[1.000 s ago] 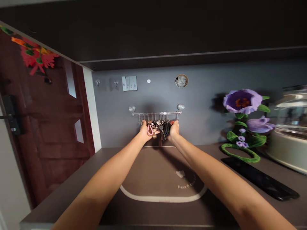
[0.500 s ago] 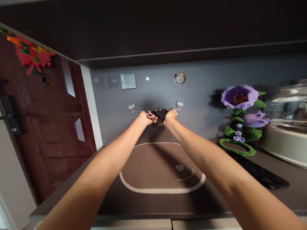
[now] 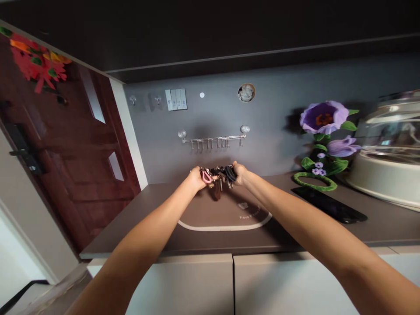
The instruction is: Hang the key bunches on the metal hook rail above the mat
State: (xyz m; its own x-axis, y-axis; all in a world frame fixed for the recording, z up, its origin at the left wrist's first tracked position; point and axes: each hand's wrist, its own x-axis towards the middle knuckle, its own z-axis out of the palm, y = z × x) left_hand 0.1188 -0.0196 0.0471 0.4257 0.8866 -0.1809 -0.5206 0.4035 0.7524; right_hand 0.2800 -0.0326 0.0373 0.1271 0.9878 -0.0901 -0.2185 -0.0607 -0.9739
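1. Faces grey back wall (image 3: 275,96) under dark overhead shelf (image 3: 210,30), w/ dark brown counter (image 3: 127,223) below & pale cabinet doors (image 3: 187,284) under its front edge. Take bunch of keys (image 3: 218,172) as dial ctr for all clock pos.
2. Holds bunch of keys btwn both hands, approx mid-view, above brown mat (image 3: 203,216). Looks like crowded clump, too small to count pcs.
3. Grips 9 o'c end w/ L hand (image 3: 197,178): partly closed, thumb on near side, fingers reaching under clump. Has pink loop (image 3: 206,176) just beside thumb.
4. Grips 3 o'c end w/ R hand (image 3: 240,173): partly closed, thumb up, black fob-like pc (image 3: 231,173) right at fingers. Can't tell exact curl, some fingers hidden.
5. Dangles brown tag (image 3: 218,192) at 6 o'c, over mat w/ pale border & lettering.
6. Shows clear hook rail (image 3: 213,139) on wall at 12 o'c, apart from keys, w/ round mount at each end.
7. Shows white labelled strips (image 3: 176,99) at 11 o'c, stuffed round hole (image 3: 246,92) at 1.
8. Includes purple flower (image 3: 339,116) btwn 2 & 3 o'c, dome-lidded appliance (image 3: 383,183) at 3, flat black item (image 3: 328,204) btwn 3 & 4.
9. Has red-brown door (image 3: 82,175) at 9 o'c, red flowers (image 3: 39,65) at 10.
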